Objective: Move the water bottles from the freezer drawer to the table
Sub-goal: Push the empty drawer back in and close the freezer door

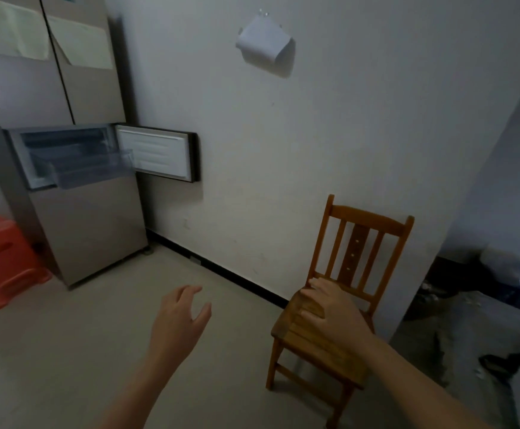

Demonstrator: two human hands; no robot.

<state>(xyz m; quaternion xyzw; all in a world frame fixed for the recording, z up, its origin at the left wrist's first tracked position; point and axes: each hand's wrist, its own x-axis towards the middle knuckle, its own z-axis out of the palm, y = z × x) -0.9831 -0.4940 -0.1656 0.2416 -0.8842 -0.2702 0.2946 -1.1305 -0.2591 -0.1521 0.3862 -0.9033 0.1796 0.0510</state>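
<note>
Left hand point(179, 317), right hand point(330, 311): loose, empty

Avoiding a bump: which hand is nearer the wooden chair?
Right. The right hand is over the seat of the wooden chair; contact is unclear. The left hand is apart to its left, above floor.

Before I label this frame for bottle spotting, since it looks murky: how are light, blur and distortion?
Head view: dim, flat light; wide lens tilts the fridge; red stool at the left edge smeared; freezer drawer hazy, contents unreadable; left hand and right hand fairly sharp.
</note>
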